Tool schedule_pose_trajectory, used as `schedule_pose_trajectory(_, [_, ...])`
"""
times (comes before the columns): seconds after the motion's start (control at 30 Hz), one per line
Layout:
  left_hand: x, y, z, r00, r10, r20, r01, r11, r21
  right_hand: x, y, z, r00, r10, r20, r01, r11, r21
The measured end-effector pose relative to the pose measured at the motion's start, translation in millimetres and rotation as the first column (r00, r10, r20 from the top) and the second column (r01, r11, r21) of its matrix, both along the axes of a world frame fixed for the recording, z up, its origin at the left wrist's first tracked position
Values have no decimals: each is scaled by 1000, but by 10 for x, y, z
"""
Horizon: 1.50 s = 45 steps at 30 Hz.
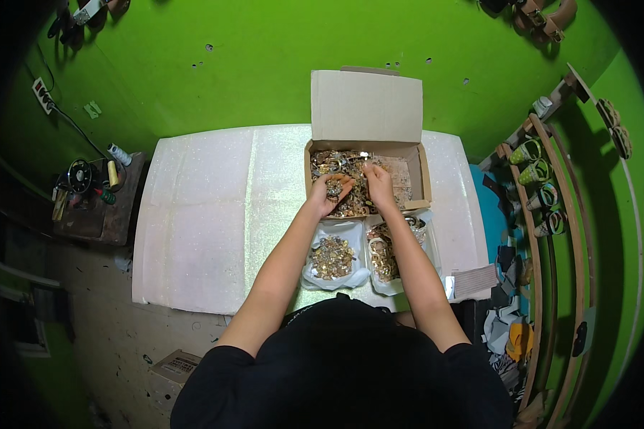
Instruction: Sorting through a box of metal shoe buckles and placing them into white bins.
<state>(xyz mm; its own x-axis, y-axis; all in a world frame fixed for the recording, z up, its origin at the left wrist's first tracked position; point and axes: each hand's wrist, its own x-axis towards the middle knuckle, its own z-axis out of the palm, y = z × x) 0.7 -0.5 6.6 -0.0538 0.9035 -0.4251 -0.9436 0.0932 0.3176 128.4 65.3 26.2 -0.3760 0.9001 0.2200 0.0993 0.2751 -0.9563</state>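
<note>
An open cardboard box (pixel 423 175) with its lid up stands at the far right of a white table (pixel 200 222). It is filled with several small gold and silver metal pieces (pixel 350 204). My left hand (pixel 330 191) is cupped palm-up over the box with a few metal pieces lying in it. My right hand (pixel 378 183) reaches into the box beside it, fingers pinched among the pieces. Nearer me lie two clear plastic bags, the left bag (pixel 332 257) and the right bag (pixel 385 256), both holding more metal pieces.
A dark side table (pixel 104 214) at the left carries thread spools and small tools. Sandals hang on curved wooden racks (pixel 544 193) along the green wall at the right. A small cardboard carton (pixel 175 366) lies on the floor at lower left.
</note>
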Motion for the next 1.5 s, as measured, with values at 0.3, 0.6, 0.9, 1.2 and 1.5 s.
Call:
schedule_pose_trajectory(0.3, [22, -7, 34, 1000, -5, -15, 5, 1000, 6, 108, 13, -12, 998, 35, 43, -29, 991, -128])
schedule_pose_trajectory(0.6, [-4, -8, -25, 1000, -5, 5, 5, 1000, 6, 144, -142, 142, 988, 86, -128, -128, 918, -375])
schedule_pose_trajectory(0.9, [15, 22, -37, 1000, -3, 6, 3, 1000, 16, 126, -49, -65, 999, 2, -32, -3, 998, -56])
schedule_pose_trajectory(1.2, [17, -25, 22, 1000, 19, -11, -19, 1000, -7, 230, -26, -70, 993, 89, 73, -75, 981, -176])
schedule_pose_trajectory(1.5, [-6, -27, 28, 999, 18, 34, -17, 1000, -16, 237, -173, 337, 910, 188, -371, -376, 752, -541])
